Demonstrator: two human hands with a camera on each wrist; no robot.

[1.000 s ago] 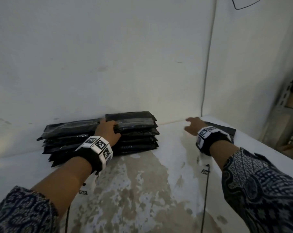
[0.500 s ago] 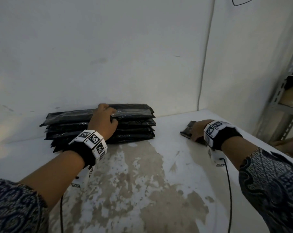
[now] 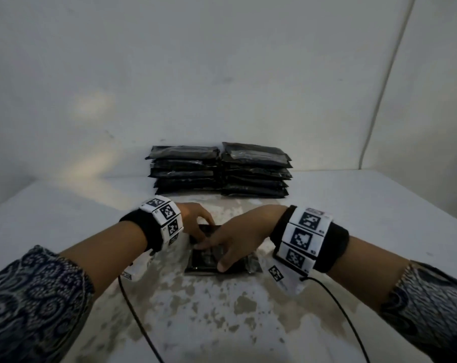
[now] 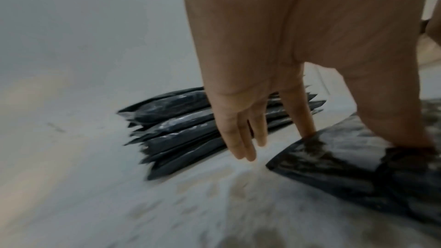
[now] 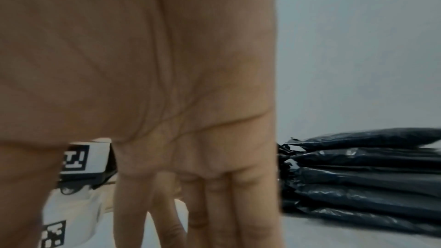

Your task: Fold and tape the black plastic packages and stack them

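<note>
Lying flat on the table (image 3: 379, 231), near its middle, a black package (image 3: 205, 259) sits under both hands. Left hand (image 3: 193, 221) touches its far-left corner with straight fingers; right hand (image 3: 237, 242) presses spread fingers on top. Two stacks (image 3: 219, 170) stand against the far wall.

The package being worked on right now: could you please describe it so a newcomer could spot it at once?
Start at the two stacks of black packages against the white wall. Come toward the viewer across the worn table to the single black package lying flat alone, under the left hand and right hand.
</note>
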